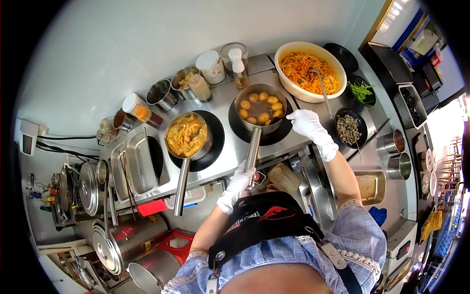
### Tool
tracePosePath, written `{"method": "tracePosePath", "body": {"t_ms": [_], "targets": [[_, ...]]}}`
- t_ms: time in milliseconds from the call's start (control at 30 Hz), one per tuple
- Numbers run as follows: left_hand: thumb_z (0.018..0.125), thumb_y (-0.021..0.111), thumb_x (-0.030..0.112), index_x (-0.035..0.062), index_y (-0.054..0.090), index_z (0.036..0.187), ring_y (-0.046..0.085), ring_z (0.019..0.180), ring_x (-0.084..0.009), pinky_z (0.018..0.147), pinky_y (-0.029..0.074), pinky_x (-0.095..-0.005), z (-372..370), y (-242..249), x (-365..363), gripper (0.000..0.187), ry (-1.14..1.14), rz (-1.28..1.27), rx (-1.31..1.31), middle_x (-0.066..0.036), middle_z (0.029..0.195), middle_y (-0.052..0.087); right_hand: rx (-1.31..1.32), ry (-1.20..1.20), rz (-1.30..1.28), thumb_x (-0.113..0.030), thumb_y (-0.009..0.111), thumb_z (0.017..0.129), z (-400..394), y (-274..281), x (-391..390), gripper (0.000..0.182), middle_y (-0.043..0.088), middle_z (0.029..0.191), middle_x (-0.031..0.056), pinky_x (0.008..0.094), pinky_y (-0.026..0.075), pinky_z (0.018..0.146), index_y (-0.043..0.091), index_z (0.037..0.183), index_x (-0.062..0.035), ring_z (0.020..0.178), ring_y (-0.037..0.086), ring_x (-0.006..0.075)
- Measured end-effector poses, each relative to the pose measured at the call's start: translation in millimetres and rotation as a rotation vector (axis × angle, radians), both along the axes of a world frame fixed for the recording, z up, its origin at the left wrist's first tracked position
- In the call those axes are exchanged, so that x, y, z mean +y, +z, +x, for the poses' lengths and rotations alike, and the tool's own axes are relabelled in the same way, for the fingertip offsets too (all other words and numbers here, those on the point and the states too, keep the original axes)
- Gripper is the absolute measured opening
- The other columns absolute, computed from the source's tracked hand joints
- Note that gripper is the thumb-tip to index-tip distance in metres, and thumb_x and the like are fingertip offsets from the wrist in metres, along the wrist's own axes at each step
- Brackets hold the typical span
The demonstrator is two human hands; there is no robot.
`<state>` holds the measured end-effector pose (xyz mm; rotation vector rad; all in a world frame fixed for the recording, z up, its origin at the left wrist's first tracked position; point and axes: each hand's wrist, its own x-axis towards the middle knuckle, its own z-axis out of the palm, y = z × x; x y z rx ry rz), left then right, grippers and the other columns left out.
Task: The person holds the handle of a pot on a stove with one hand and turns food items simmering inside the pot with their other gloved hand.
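My left hand (236, 187), in a white glove, is wrapped round the long metal handle of a saucepan (253, 149). The pan sits on a round black hob plate (281, 134), and several brown eggs (264, 117) lie in dark liquid inside it. Just right of the pan's rim is my gloved right hand (308, 125), its fingers drawn together; whether they hold anything small I cannot make out. A second saucepan (209, 142) with yellow-brown folded pieces (186, 137) stands on the hob plate to the left, its handle pointing towards me.
A big cream bowl (281, 78) of shredded orange vegetables with a spoon stands behind right. Black bowls hold green vegetables (361, 92) and small grey pieces (348, 129). Bottles (240, 73) and metal pots (162, 98) line the wall. Steel trays (142, 164) with chopsticks lie left.
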<state>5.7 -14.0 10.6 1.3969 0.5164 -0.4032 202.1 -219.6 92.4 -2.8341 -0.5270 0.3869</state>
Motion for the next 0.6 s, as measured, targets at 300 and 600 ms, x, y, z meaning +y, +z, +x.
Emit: {"method": "tracePosePath", "body": {"t_ms": [300, 600], "targets": [[0.087, 0.053, 0.018, 0.0034, 0.039, 0.130, 0.052, 0.059, -0.0115, 0.051, 0.044, -0.0242, 1, 1, 0, 0.048, -0.030, 0.066, 0.001, -0.003, 0.073, 0.056, -0.208, 0.022, 0.148, -0.019, 0.046, 0.083, -19, -79, 54, 0.028, 0.063, 0.081, 0.0117, 0.0411, 0.049, 0.066, 0.063, 0.105, -0.0200, 0.075, 0.062, 0.0297], [0.086, 0.054, 0.018, -0.0013, 0.044, 0.125, 0.053, 0.071, -0.0118, 0.065, 0.044, -0.0242, 1, 5, -3, 0.045, -0.011, 0.136, 0.015, -0.005, 0.080, 0.058, -0.287, -0.211, 0.316, -0.021, 0.051, 0.083, -5, -83, 43, 0.028, 0.061, 0.083, 0.0108, 0.0414, 0.048, 0.066, 0.062, 0.109, -0.0230, 0.075, 0.061, 0.0313]]}}
